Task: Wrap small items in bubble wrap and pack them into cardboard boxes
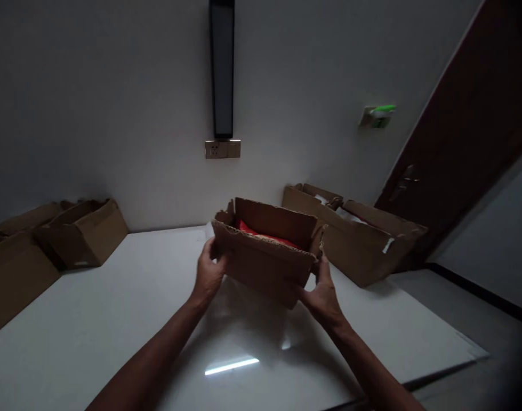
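Observation:
Between my two hands is an open cardboard box [261, 260], tilted over the white table. Its top flaps are cut away, leaving a ragged rim. Inside lies something bright red [265, 235], seen only in part. My left hand [209, 271] grips the box's left end, thumb on the front face. At the lower right corner, my right hand [323, 294] clasps the box with its thumb on the front and fingers around the side. Some fingertips of both hands are hidden behind the cardboard. A small whitish, clear thing [209, 230] shows beside the box's left corner.
Open cardboard boxes [83, 237] stand at the table's left. More boxes [359, 248], with white things inside, stand at the right near a door [449, 125]. The glossy white table [128, 308] meets the wall, which bears a socket plate [222, 149].

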`<state>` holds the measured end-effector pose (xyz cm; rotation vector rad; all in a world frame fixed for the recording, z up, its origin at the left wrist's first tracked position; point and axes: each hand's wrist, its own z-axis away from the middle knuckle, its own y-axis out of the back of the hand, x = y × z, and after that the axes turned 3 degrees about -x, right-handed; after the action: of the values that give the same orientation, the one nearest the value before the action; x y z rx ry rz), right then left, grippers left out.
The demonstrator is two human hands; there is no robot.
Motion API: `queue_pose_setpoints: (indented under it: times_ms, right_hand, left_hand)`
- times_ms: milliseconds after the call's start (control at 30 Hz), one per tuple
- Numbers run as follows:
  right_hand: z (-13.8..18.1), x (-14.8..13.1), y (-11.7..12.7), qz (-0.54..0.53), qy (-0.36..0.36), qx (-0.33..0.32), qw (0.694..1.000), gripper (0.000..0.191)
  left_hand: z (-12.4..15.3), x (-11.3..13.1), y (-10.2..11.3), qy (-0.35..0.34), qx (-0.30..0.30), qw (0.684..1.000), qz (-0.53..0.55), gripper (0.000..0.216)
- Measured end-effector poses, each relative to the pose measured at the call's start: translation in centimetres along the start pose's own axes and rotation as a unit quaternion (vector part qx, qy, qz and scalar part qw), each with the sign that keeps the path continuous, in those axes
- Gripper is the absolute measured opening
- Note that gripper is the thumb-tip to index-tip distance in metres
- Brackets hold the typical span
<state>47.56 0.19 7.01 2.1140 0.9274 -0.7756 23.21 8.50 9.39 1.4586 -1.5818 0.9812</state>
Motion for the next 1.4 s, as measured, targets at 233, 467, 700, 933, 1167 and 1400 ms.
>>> queue_pose_setpoints:
  times_ms: [233, 467, 700, 933, 1167, 1400]
  right_hand:
    - [-0.4, 7.0, 4.1, 0.059, -0.111, 0.129, 0.984, 0.113]
    - [-6.2, 9.2, 0.2, 0.183, -0.113, 0.139, 0.967, 0.118]
    - [-12.2, 11.1, -4.0, 0.236, -0.174, 0.161, 0.942, 0.11]
    - [-16.5, 14.1, -4.8, 0.261, -0.22, 0.207, 0.917, 0.107]
    - [-15.5, 15.4, -6.0, 0.266, -0.243, 0.21, 0.909, 0.091]
    - [-12.6, 15.8, -6.2, 0.264, -0.271, 0.156, 0.912, 0.05]
  left_hand:
    - [4.3, -4.7, -6.6, 0.015, -0.08, 0.996, -0.049, 0.07]
    - [9.8, -6.9, -2.7, -0.154, -0.134, 0.946, -0.252, 0.062]
    - [9.8, -8.1, -2.2, -0.201, -0.14, 0.907, -0.344, 0.052]
    - [9.7, -8.5, -2.5, -0.228, -0.164, 0.886, -0.369, 0.048]
    - [9.7, -8.4, -2.6, -0.231, -0.171, 0.879, -0.379, 0.042]
    - [9.7, -8.4, -2.6, -0.238, -0.176, 0.873, -0.388, 0.039]
